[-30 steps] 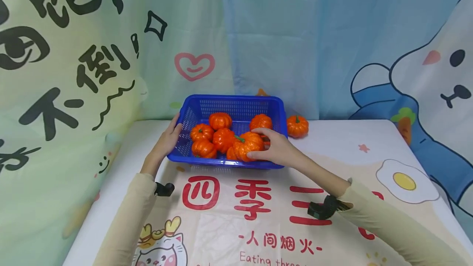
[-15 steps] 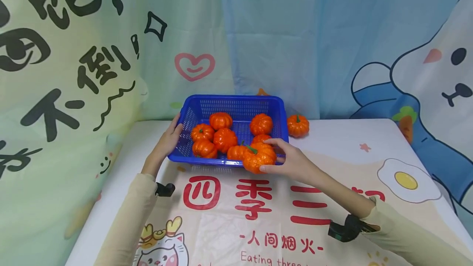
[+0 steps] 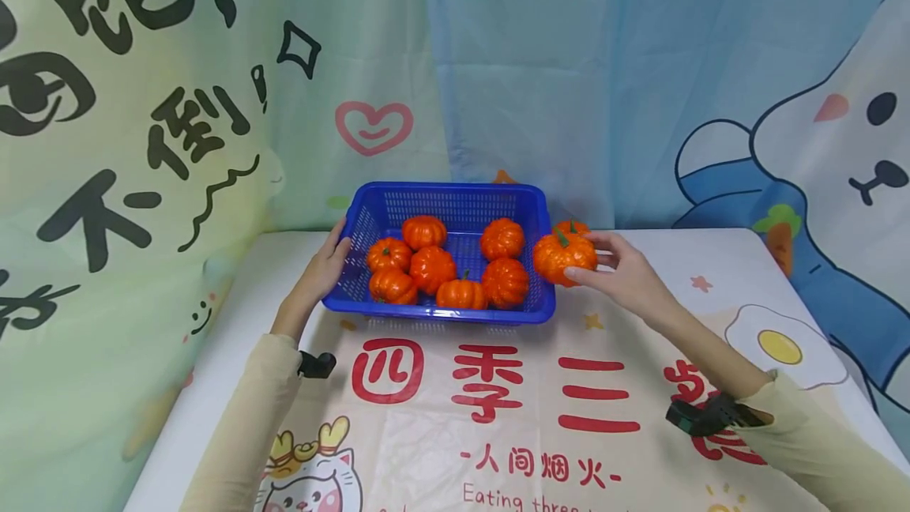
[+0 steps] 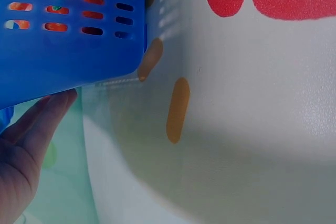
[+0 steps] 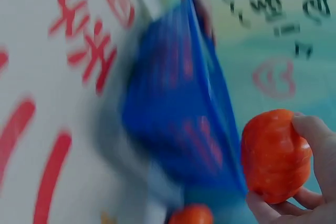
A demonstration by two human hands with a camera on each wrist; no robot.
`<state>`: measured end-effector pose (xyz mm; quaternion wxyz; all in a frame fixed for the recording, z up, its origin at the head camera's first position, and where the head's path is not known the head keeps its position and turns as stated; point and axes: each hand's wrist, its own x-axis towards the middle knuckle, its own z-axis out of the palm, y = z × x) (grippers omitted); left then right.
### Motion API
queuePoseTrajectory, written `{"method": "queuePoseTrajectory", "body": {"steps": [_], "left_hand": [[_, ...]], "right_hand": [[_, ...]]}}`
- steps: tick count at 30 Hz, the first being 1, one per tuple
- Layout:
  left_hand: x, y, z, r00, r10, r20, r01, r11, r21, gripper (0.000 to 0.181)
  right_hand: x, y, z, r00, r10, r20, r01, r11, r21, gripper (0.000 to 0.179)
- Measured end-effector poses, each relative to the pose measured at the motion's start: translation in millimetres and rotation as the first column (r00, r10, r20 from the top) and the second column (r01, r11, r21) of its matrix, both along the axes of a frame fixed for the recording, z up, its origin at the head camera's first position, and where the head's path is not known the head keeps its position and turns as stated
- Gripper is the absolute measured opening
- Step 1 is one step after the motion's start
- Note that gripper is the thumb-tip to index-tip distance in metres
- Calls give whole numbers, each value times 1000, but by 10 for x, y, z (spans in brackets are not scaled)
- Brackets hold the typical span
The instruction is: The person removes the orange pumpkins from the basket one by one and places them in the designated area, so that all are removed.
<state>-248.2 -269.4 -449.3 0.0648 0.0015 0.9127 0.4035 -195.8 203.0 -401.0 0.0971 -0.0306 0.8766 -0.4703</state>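
Note:
My right hand [image 3: 626, 275] pinches a small orange toy pumpkin [image 3: 558, 259] with a green stem, held just past the right rim of the blue plastic basket [image 3: 455, 196]. In the right wrist view this pumpkin [image 5: 274, 156] sits between thumb and fingers. Several similar pumpkins [image 3: 434, 269] lie in the basket. Behind the held one, another pumpkin [image 3: 571, 226] on the table is partly hidden. At the basket's left end rests my left hand [image 3: 325, 265]. The left wrist view shows its straight fingers [image 4: 50, 116] against the basket's outer wall [image 4: 68, 59].
The white table [image 3: 661, 255] wears a cover printed with red characters and a fried egg [image 3: 785, 346]. A printed curtain [image 3: 526, 85] hangs close behind the basket. Dark camera mounts sit on both wrists.
My right hand has lifted the pumpkin out of the basket's front right area and carried it right, over the rim, in front of the outside pumpkin. The left hand and basket stay put.

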Motion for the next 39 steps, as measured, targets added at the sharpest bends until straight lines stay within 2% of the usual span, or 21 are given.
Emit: {"method": "queuePoseTrajectory", "body": {"steps": [3, 8, 12, 16, 21, 23, 28, 39], "left_hand": [[1, 2, 6, 1000, 1, 2, -1, 1000, -3, 59], [3, 5, 14, 1000, 6, 2, -6, 1000, -3, 58], [-4, 6, 2, 1000, 4, 0, -4, 1000, -5, 58], [-7, 12, -12, 1000, 3, 0, -3, 1000, 0, 58], [-4, 14, -8, 1000, 4, 4, -4, 1000, 5, 58], [-7, 2, -5, 1000, 4, 1, -4, 1000, 4, 58], [-13, -13, -1, 1000, 2, 0, -2, 1000, -2, 59], [-5, -8, -17, 1000, 7, 2, -7, 1000, -1, 59]], "right_hand": [[-181, 275, -121, 995, -99, -34, 99, 995, 27, 88], [-477, 640, -436, 973, -226, -48, 229, 970, 83, 94], [-643, 770, -661, 955, -295, -31, 297, 946, 128, 95], [-742, 811, -826, 947, -322, -8, 320, 936, 145, 91], [-826, 823, -942, 954, -299, -13, 297, 941, 161, 87], [-852, 830, -950, 967, -254, -35, 256, 948, 187, 87], [-885, 855, -952, 982, -174, -74, 186, 953, 240, 82], [-889, 879, -946, 989, -141, -40, 147, 959, 241, 83]]}}
